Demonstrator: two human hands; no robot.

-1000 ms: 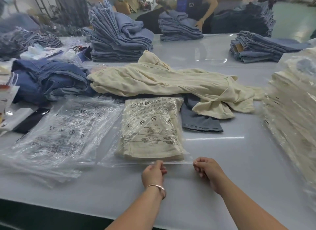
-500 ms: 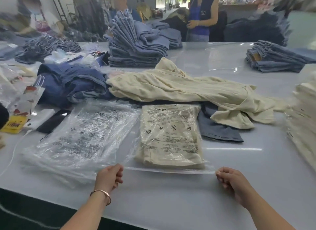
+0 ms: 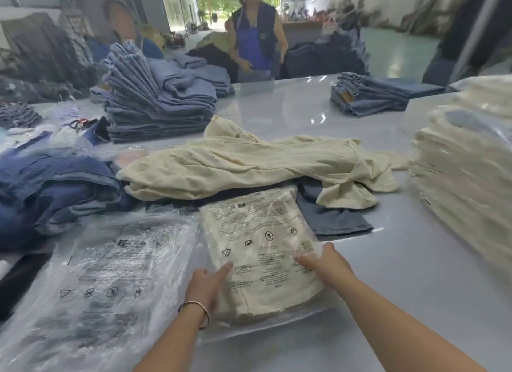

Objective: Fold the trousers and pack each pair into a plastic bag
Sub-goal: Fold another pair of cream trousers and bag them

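- Both hands have left the bag's near edge, where they were pinching the flap, and moved onto the bagged cream trousers (image 3: 263, 250); camera view has also swung closer.
- Bagged pair lies flat on the surface (image 3: 415, 274), just in front of me, between the stack of empty plastic bags (image 3: 105, 274) and a blue-grey garment (image 3: 332, 219).
- Left hand (image 3: 206, 287): fingers straight, pressing the pack's left side. Right hand (image 3: 322, 261): fingers flat on the film at the right edge. Neither is pinching.
- Risk: clear flap at the near edge looks unsealed, can't confirm; lifting now could let the fold slide out.
- Risk: slick film on a glossy surface, so uneven pressing may skew the pack or trap air.
- Risk: empty bags touch the pack's left side; dragging could pull one along.
- Loose cream trousers (image 3: 249, 164) behind are not yet folded.
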